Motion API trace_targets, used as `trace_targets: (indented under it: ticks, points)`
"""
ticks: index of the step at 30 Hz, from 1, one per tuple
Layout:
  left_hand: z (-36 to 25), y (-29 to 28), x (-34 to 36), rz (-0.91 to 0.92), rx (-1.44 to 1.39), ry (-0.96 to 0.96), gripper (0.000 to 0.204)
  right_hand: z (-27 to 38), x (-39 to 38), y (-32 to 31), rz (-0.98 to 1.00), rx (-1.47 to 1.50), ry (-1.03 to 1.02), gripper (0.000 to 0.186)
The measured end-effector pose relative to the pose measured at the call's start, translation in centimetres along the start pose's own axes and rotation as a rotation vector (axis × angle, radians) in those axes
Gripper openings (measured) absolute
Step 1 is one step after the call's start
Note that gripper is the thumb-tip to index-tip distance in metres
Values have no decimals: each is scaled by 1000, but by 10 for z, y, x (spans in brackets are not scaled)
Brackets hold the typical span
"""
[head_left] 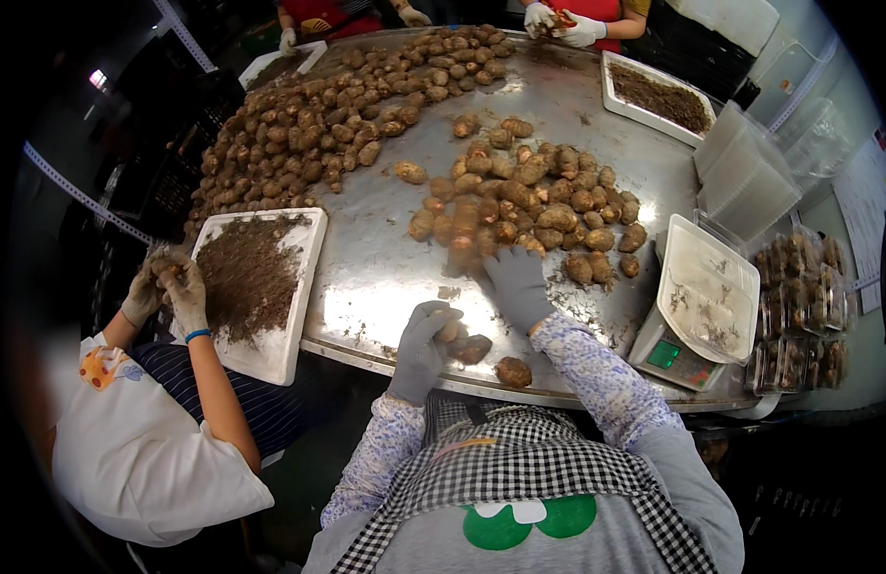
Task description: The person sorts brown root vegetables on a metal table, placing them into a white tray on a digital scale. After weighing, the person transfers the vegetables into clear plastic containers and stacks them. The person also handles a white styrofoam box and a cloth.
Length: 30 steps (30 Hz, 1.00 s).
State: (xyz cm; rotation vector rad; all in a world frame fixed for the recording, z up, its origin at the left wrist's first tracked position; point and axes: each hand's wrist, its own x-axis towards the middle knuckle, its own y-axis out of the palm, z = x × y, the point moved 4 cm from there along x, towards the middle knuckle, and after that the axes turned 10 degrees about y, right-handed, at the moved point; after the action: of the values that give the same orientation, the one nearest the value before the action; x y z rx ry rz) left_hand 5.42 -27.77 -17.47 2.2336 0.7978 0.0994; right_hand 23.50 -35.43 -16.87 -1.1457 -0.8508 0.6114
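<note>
My left hand (pixel 422 346), in a grey glove, is closed around a small brown taro (pixel 450 330) close to the table's front edge. Beside it two more loose taros lie on the metal, one dark taro (pixel 473 349) near my fingers and another taro (pixel 513 372) at the rim. My right hand (pixel 519 284), gloved the same way, reaches forward with its fingers spread against the near side of a pile of taros (pixel 557 217). I see nothing held in it. Some taros at the pile's left side look blurred.
A large taro heap (pixel 314 120) covers the table's far left. A white dirt tray (pixel 314 253) stands at left, by a co-worker's gloved hands (pixel 175 287). At right are a scale (pixel 667 356) bearing a white tray (pixel 754 277), clear containers (pixel 749 177) and filled packs (pixel 797 316).
</note>
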Motion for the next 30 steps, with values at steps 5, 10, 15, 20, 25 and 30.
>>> trace_targets:
  ticks: [5,10,15,20,25,30]
  points:
    - [-10,-14,-1,-3,84,13,23,10,15,6,247,194,86,35]
    - [-16,10,12,124,364,79,27,-16,-16,-14,509,1179,490,61]
    - [-2,49,28,136,562,-64,29,-38,-51,-32,456,1558,507,73]
    - [10,84,30,247,507,-78,45,-44,-73,-67,349,1643,508,64]
    - [39,88,23,530,261,-140,40,-46,-82,-73,299,1591,464,62]
    - [17,101,22,440,531,77,43,-61,-92,-69,188,1487,532,63]
